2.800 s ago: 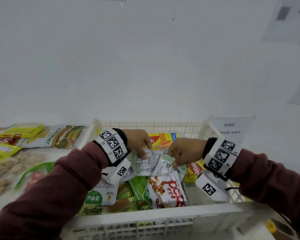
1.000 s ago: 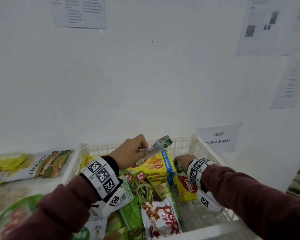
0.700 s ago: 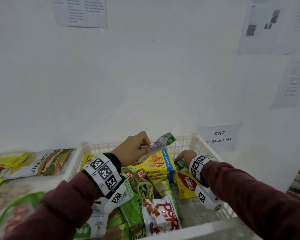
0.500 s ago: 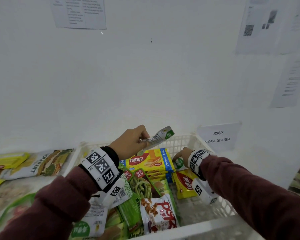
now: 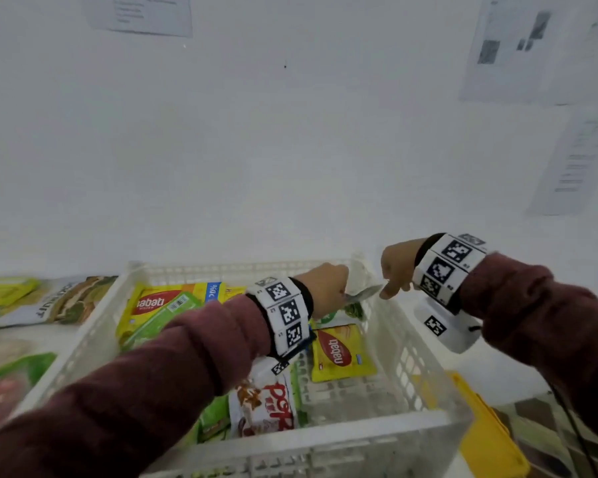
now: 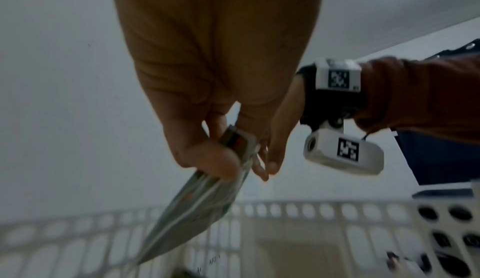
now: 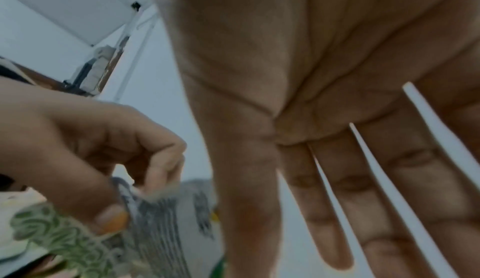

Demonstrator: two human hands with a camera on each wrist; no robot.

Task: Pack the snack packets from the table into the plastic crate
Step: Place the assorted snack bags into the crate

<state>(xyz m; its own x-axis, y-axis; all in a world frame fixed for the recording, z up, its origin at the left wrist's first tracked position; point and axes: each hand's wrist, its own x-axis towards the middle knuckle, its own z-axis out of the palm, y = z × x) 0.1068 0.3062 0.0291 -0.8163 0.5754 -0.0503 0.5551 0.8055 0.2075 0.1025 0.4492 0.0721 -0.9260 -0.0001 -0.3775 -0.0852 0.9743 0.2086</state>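
Note:
The white plastic crate point(image 5: 408, 360) stands in front of me with several snack packets inside. Over its far right corner my left hand point(image 5: 342, 294) pinches a small silver and green packet point(image 5: 365, 292) by one end between thumb and fingers. In the left wrist view the packet point(image 6: 192, 206) hangs down towards the crate's perforated wall point(image 6: 324, 210). My right hand point(image 5: 392, 284) hovers just right of the packet with straight, spread fingers point(image 7: 337, 200) and holds nothing. Whether it touches the packet I cannot tell.
Inside the crate lie yellow wafer packs point(image 5: 339, 353) point(image 5: 152, 301), a white and red packet point(image 5: 266, 405) and green ones. More snack packets point(image 5: 49, 301) lie on the table to the left. A yellow object point(image 5: 487, 439) sits beside the crate's right near corner. A white wall stands close behind.
My left hand has carried the small packet rightwards to the crate's far right corner. My right hand has lifted out of the crate and now hovers open beside the packet.

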